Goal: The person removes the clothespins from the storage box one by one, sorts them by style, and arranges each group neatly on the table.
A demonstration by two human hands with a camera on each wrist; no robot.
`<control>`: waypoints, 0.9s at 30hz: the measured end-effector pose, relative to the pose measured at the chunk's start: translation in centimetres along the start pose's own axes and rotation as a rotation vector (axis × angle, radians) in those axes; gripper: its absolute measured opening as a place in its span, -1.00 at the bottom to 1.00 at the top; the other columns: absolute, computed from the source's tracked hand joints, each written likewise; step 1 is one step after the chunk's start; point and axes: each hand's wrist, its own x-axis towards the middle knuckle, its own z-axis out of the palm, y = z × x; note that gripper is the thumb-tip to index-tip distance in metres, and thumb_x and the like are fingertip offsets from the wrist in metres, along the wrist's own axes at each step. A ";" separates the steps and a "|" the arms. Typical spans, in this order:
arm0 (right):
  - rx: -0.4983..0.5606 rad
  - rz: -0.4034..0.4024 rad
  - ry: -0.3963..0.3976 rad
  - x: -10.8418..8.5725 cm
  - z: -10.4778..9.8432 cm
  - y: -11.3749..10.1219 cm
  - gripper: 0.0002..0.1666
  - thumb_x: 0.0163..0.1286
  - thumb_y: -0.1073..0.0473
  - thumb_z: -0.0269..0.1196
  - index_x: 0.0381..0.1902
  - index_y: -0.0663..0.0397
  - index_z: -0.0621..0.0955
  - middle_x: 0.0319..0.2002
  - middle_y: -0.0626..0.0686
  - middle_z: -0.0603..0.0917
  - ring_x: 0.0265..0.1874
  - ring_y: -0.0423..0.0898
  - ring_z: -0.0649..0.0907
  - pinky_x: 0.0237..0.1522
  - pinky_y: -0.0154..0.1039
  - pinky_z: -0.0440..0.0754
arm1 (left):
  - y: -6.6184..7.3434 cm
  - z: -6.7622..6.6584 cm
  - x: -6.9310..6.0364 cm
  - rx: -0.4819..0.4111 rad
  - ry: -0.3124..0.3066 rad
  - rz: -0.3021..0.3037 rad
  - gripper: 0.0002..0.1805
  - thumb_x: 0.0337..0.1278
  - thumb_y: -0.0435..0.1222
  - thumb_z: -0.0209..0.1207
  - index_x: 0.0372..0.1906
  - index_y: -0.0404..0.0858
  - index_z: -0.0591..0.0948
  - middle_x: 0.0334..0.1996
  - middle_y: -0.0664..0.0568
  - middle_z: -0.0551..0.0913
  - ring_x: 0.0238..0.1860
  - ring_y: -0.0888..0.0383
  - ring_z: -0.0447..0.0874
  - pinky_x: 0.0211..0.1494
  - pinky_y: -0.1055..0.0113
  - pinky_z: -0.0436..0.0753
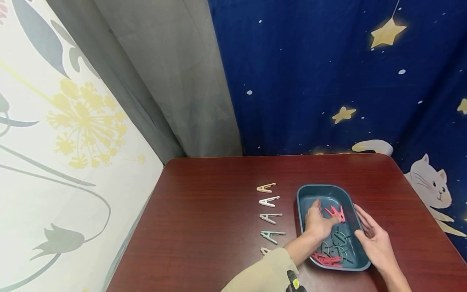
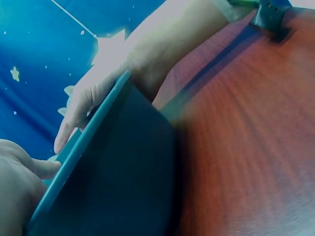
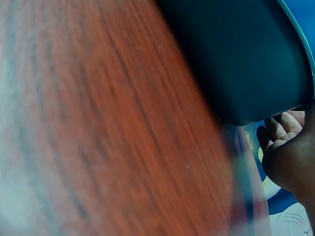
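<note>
My left hand [image 1: 318, 223] reaches into a dark teal tray [image 1: 304, 192], its fingers extended along the inside. The thumb lies close to some pink clothespins [image 1: 336, 212]; whether it touches them is hard to tell. With my right hand [image 1: 375, 242] I grip the tray's right side, thumb at the rim and fingers along the outer wall. Green clothespins or clips [image 1: 340, 239] and more pink clothespins [image 1: 327, 259] lie in the tray's near part. In the left wrist view the tray wall [image 2: 123, 167] partly hides both hands.
Left of the tray, a column of clothespins lies on the brown table [image 1: 204, 223]: a yellowish one [image 1: 266, 187], a white one [image 1: 269, 201], a grey-white one [image 1: 270, 218], a pale green one [image 1: 273, 236] and a cream one [image 1: 265, 251] partly behind the sleeve. Curtains [image 1: 310, 81] hang behind.
</note>
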 end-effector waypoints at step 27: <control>0.048 -0.050 0.006 -0.2 0.3 0.0 -0.18 0.42 0.62 0.17 0.61 0.27 0.32 0.46 -0.29 0.46 0.27 -0.57 0.50 0.11 -0.66 0.47 | 0.0 2.3 0.3 0.250 0.006 0.063 -0.27 -0.17 -0.39 0.69 0.24 -0.14 0.71 0.01 0.15 0.82 0.09 0.26 0.67 0.20 0.43 0.60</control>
